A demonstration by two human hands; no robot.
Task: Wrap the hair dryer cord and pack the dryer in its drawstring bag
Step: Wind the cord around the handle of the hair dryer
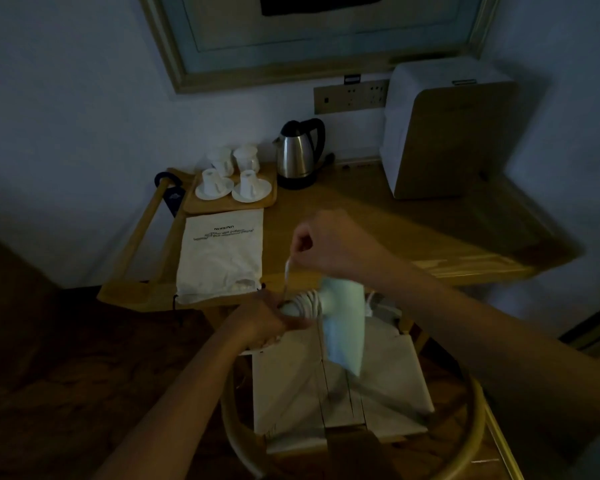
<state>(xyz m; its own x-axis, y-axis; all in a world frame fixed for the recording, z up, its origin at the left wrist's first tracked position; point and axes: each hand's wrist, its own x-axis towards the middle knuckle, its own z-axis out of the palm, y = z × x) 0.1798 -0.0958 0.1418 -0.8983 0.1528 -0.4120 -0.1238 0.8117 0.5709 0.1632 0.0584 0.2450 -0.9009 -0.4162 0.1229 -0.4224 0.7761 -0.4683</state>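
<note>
While the cord [309,303] is only partly wound, the task is judged roughly midway.
Bag: the drawstring bag [220,256] is laid flat on the tabletop [378,220], left of the hands, apparently not yet filled.
Left grip: the left hand [274,318] is curled round the dryer's handle, where several turns are seen.
Dryer: the hair dryer [343,327] is held over a chair seat [388,393], just before the tabletop edge.
Right grip: the loose cord end is pinched and drawn upward by the right hand [326,240].
Left to do: winding, then bagging.
Surface: a cup tray [229,206] and kettle [300,154] are set towards the wall.
Room: dimly lit; a framed picture [319,39] is hung above.
</note>
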